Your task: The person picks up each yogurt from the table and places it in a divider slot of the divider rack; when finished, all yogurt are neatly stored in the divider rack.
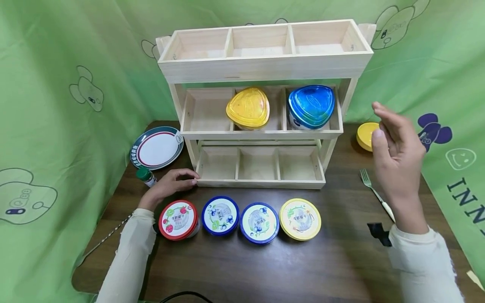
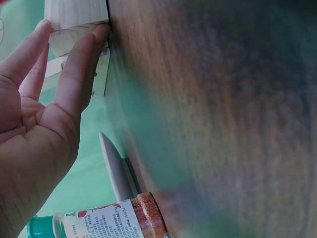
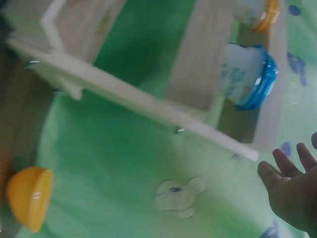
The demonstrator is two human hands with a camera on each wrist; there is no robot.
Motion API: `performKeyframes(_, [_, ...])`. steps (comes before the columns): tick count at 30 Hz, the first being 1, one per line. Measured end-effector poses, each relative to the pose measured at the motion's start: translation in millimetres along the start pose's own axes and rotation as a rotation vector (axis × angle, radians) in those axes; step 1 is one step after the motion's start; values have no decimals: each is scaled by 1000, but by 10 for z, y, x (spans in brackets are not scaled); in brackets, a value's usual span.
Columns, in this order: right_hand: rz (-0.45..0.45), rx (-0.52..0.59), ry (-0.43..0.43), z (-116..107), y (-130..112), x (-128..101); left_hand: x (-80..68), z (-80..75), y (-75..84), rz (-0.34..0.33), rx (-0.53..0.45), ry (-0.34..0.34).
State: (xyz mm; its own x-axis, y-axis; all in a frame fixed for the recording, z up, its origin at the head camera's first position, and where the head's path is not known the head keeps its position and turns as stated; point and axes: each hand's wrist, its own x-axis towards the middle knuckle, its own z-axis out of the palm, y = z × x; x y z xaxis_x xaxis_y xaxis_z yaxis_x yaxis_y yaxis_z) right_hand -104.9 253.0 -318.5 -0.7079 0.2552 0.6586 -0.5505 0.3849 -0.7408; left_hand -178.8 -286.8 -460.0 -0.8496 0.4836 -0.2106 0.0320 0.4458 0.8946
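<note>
A three-tier wooden shelf (image 1: 265, 69) stands at the back of the table. My left hand (image 1: 170, 185) holds the left front corner of its bottom tier, and the left wrist view shows thumb and fingertips on either side of the wooden end (image 2: 77, 15). My right hand (image 1: 399, 155) is raised to the right of the shelf, apart from it, with fingers loosely bent and nothing in them. On the middle tier, a yellow-lidded jar (image 1: 248, 108) sits in the centre compartment and a blue-lidded jar (image 1: 311, 107) in the right one.
In front of the shelf stand a red-lidded jar (image 1: 179, 219), two blue-lidded jars (image 1: 220, 215) and a yellow-lidded jar (image 1: 300, 219). A plate (image 1: 157, 147) and green-capped spice bottle (image 1: 146, 176) are at left. A yellow bowl (image 1: 366, 136) and fork (image 1: 376, 194) are at right.
</note>
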Motion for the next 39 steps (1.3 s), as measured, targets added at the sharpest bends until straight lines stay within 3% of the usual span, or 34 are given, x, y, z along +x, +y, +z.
performKeyframes(2, [53, -21, 5, -105, 88, -114, 7, -2, 7, -3, 4, -2])
performKeyframes(7, [258, -86, 24, -329, 205, -385, 15, 48, 121, -86, 27, 25])
performKeyframes(11, [387, -105, -4, -458, 242, -562, 15, 54, 129, -118, 41, 38])
performKeyframes(15, [418, -164, -88, -551, 271, -763, -3, 47, 140, -141, 34, 46])
performKeyframes(19, [414, -119, -148, -588, 306, -960, -14, 39, 161, -144, 30, 46])
performKeyframes(21, [416, -83, -170, -573, 324, -1052, -16, 39, 161, -140, 30, 47])
performKeyframes(28, [442, -114, -346, -378, 315, -1452, -23, 45, 142, -123, 24, 55])
performKeyframes(34, [500, 106, -393, -143, 238, -1675, -28, 17, 55, -61, 23, 26])
performKeyframes(39, [546, 224, -415, 23, 181, -1753, -38, 43, 75, -81, 13, 28])
